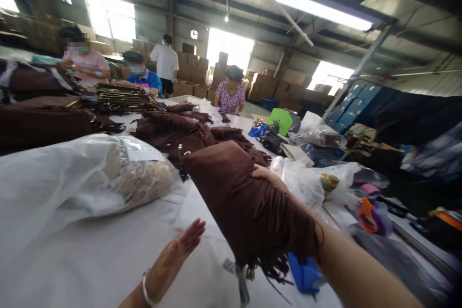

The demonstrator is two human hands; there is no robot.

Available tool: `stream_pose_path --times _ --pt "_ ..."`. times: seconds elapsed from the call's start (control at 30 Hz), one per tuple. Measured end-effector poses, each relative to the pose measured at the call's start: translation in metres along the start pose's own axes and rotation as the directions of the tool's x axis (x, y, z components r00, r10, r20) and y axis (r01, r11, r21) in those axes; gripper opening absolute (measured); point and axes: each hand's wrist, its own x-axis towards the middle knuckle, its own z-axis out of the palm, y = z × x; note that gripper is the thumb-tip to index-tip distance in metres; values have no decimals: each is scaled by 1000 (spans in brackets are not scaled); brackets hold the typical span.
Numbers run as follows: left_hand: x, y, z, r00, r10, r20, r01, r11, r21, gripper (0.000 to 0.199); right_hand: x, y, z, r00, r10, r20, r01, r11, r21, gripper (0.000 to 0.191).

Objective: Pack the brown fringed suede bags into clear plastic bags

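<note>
A brown fringed bag (227, 192) is held up over the white table by my right hand (269, 175), its fingers partly hidden behind the fringe. Metal rings show at the bag's upper left corner, and its fringe hangs down over my forearm. To the left of the bag, my left hand (180, 245) is stretched out flat, fingers extended, touching nothing. Beyond the held bag lies a pile of similar brown fringed bags (169, 127). Left of it, a clear plastic bag (140, 173) holds beige wrapped items.
Stacked brown pieces (46, 118) lie along the left. Clear plastic bags (306, 178), a tape dispenser with an orange part (368, 214) and a blue object (305, 274) lie on the right. Several people, one in a purple patterned top (230, 95), are across the table, with cardboard boxes (191, 70) behind.
</note>
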Motion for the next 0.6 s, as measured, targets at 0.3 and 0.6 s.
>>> stream_pose_path --times 0.3,0.6 --pt "12 126 63 887 236 -397 -20 878 477 43 -54 86 27 996 75 48 -83 975 208 39" --pt "-8 79 128 798 225 559 -393 -509 766 47 -138 171 -31 911 176 -373 -89 967 239 46"
